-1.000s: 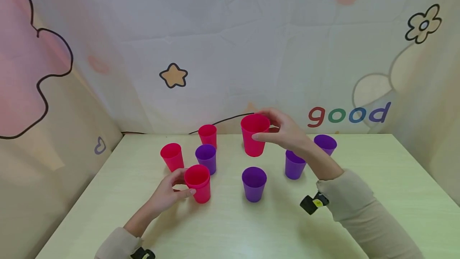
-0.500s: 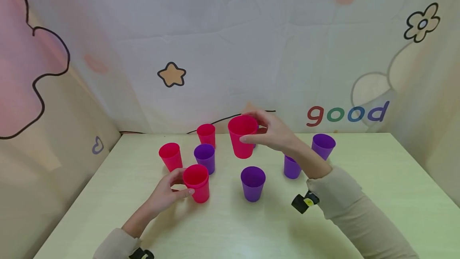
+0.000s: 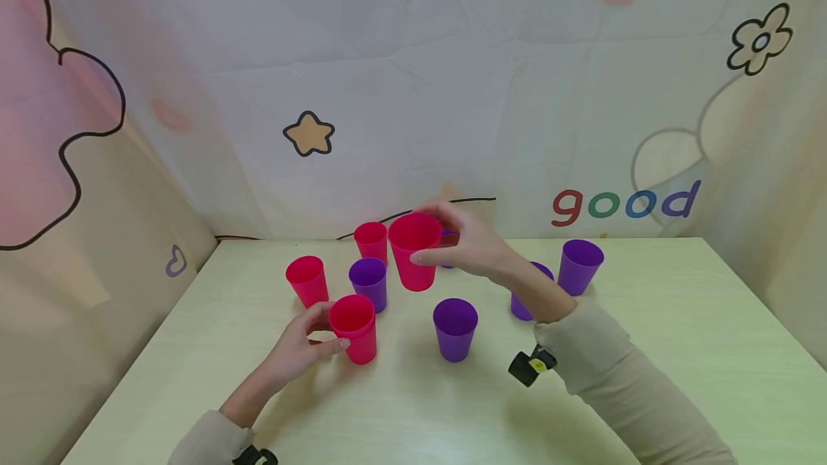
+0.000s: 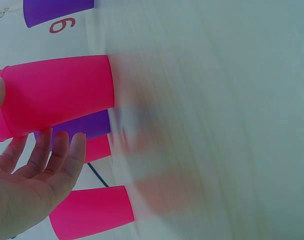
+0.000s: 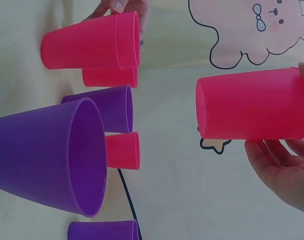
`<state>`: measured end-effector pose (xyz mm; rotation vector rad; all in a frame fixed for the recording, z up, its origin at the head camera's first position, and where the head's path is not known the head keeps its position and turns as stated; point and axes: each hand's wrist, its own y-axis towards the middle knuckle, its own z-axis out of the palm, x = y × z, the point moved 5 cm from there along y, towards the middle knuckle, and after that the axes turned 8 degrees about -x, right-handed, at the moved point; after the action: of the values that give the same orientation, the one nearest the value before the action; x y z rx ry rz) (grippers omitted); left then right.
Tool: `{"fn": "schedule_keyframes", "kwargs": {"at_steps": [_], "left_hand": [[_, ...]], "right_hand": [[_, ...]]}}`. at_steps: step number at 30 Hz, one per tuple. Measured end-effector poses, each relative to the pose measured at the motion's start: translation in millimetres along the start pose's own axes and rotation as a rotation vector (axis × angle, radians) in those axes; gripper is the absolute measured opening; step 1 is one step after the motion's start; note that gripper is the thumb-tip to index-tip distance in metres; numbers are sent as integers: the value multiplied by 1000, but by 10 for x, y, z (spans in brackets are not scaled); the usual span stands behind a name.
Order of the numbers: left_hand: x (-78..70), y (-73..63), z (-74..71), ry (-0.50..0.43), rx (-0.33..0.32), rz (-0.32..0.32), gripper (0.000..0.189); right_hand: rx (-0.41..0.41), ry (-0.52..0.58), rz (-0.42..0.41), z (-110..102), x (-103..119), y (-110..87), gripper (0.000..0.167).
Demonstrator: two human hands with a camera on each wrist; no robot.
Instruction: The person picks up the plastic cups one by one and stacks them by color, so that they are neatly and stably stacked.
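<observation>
My left hand grips a stack of two nested pink cups that stands upright on the table. In the left wrist view the thumb lies on one side of the nested cups and the fingers on the other. A single pink cup is pinched between the thumb and fingers of my right hand, mouth up and raised over the table. The right wrist view shows this pink cup with a gap between it and the standing cups. Just front right of the stack is a purple cup.
Behind the stack stand a purple cup and two pink cups, one at left and one farther back. To the right are two purple cups, the nearer partly behind my right forearm. Another purple cup is mostly hidden behind my right hand.
My right hand has carried its pink cup leftward and slightly down, toward the stack. My left hand has stayed at the stack throughout.
</observation>
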<state>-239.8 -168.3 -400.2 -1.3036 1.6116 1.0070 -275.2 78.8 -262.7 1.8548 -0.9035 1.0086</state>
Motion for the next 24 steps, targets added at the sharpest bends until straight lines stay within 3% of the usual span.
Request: {"fn": "schedule_keyframes", "kwargs": {"at_steps": [5,24], "left_hand": [[-7,-2,1,16,-5,12,52],[-1,4,-1,15,2,43,51]], "right_hand": [[33,9,-43,84,13,20,58],[69,-4,-64,430,-49,61,59]]}}
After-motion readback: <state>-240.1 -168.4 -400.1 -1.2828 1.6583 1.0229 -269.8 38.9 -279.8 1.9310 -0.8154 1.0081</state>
